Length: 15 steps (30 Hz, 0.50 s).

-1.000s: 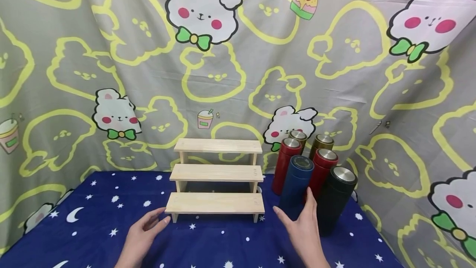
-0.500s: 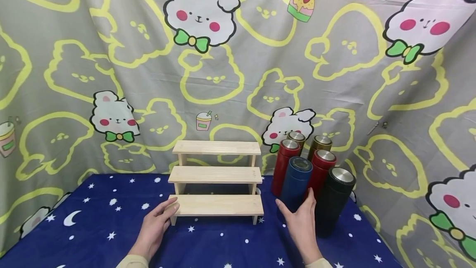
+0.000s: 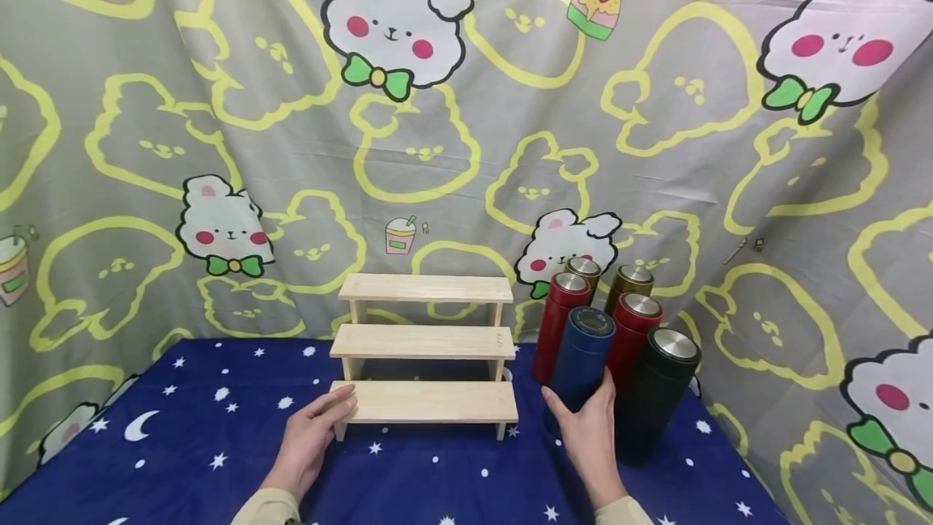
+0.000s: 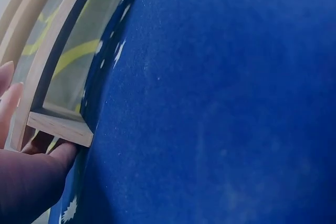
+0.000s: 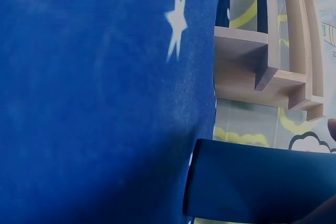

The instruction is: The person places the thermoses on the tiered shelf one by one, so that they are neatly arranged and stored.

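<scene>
A three-step wooden display stand stands on the blue cloth. My left hand grips the left end of its lowest step; in the left wrist view, fingertips lie over the board and other fingers sit by the leg. My right hand holds a blue thermos low down, thumb on its left side and fingers on its right. That thermos is upright; its lower body shows in the right wrist view. The fingers behind it are hidden.
Close around the blue thermos stand a black thermos, two red thermoses and two gold-brown ones behind. A patterned grey curtain hangs behind the stand. Star-printed blue cloth covers the table.
My left hand has moved right and forward onto the end of the lowest step. My right hand has closed round the blue thermos. The stand looks unmoved.
</scene>
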Each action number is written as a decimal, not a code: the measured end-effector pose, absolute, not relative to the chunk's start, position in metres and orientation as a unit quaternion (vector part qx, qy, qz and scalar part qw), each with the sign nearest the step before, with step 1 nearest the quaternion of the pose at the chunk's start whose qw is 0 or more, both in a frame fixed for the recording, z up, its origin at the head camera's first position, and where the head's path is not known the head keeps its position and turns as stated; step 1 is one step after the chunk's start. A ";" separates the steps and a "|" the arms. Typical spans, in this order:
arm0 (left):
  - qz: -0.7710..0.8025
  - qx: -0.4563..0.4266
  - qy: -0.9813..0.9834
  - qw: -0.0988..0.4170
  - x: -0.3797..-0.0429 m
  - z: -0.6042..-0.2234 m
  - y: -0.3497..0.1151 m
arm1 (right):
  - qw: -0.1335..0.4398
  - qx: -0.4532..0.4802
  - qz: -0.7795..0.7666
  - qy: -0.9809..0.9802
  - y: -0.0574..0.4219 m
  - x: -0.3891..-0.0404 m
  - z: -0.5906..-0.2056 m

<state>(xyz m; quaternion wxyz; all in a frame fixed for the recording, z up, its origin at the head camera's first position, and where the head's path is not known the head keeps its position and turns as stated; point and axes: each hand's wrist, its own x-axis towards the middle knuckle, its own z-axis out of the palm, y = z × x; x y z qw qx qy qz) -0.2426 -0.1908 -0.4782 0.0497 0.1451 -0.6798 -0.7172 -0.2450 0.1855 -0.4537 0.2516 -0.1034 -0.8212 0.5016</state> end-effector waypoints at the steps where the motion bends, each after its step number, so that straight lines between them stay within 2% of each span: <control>1: -0.716 0.146 -0.681 0.050 -0.243 -0.479 -0.191 | 0.256 -0.104 0.502 -0.819 0.185 -0.245 -0.455; 15: -0.707 0.155 -0.688 0.053 -0.245 -0.484 -0.194 | 0.266 -0.110 0.500 -0.816 0.192 -0.250 -0.457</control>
